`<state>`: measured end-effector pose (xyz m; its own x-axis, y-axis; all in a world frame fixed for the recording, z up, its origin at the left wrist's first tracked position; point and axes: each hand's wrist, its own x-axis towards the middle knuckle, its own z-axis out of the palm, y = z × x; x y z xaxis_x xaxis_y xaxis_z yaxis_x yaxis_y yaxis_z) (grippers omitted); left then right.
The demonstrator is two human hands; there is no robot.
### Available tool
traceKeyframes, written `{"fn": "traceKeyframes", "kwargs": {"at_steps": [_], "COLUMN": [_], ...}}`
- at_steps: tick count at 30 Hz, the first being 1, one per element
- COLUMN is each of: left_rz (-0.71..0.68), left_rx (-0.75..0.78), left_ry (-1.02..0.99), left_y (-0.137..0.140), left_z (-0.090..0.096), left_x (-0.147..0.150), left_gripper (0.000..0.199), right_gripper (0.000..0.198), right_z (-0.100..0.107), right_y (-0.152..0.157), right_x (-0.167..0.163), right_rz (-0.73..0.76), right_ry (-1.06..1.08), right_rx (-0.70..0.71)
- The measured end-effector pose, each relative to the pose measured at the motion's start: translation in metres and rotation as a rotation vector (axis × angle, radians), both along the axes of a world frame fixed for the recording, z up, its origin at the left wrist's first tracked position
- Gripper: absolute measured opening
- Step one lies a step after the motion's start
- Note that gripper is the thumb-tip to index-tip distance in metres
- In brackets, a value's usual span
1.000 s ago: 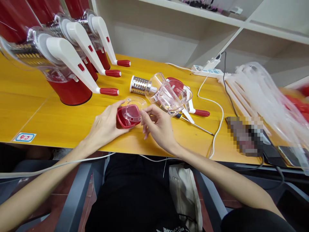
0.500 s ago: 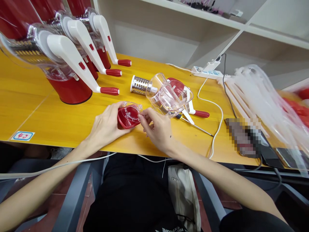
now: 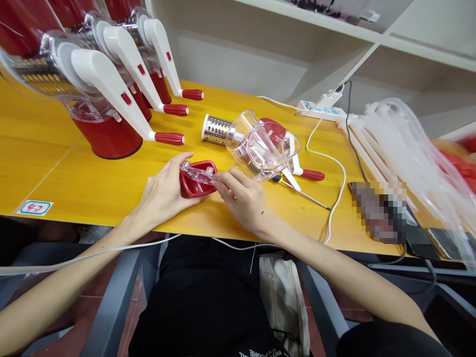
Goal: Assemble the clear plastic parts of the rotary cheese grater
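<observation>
My left hand (image 3: 163, 191) is wrapped round a small red plastic cup-like part (image 3: 193, 188) with an open top. Between the fingertips of my right hand (image 3: 241, 198) is a clear plastic piece (image 3: 199, 174), tilted on edge across the mouth of the red part. Its far end lies close to my left thumb; whether the thumb touches it I cannot tell. Just beyond my right hand lies a clear plastic grater housing (image 3: 256, 146), with a metal grater drum (image 3: 216, 130) beside it. A screwdriver (image 3: 307, 195) points out from under the housing's near side.
Three assembled red rotary graters (image 3: 115, 136) with white cranks stand at the left. A red-handled crank (image 3: 311, 174) lies behind the housing. A white cable (image 3: 341, 178) runs from a power strip (image 3: 322, 110). Plastic bags (image 3: 405, 144) and a blurred-out object (image 3: 379, 213) are at the right.
The clear piece has turned from lying flat over the red part to standing tilted on edge, with my right fingers lifting it. My left hand stays round the red part.
</observation>
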<state>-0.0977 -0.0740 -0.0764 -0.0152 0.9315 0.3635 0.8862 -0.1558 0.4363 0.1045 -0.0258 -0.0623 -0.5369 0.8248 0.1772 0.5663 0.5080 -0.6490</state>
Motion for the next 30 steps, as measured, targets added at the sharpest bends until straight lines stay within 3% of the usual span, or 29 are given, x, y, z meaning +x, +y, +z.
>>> {"fn": "traceKeyframes", "kwargs": {"at_steps": [6, 20, 25, 30], "left_rz": [-0.002, 0.056, 0.189, 0.294], "left_rx": [-0.004, 0.032, 0.062, 0.014], "left_ry": [-0.043, 0.01, 0.053, 0.085], "left_y": [0.001, -0.001, -0.004, -0.006], "left_z": [0.002, 0.006, 0.011, 0.017], "left_x": [0.001, 0.002, 0.011, 0.021], "left_gripper": [0.091, 0.081, 0.07, 0.068], "right_gripper": [0.067, 0.078, 0.073, 0.053], "right_z": [-0.007, 0.01, 0.008, -0.003], "right_y": [0.004, 0.0, 0.003, 0.011], "right_x": [0.007, 0.003, -0.001, 0.003], "right_rz": [0.039, -0.038, -0.048, -0.014], "right_ry": [-0.034, -0.065, -0.078, -0.119], "right_rx": [0.057, 0.088, 0.238, 0.546]}}
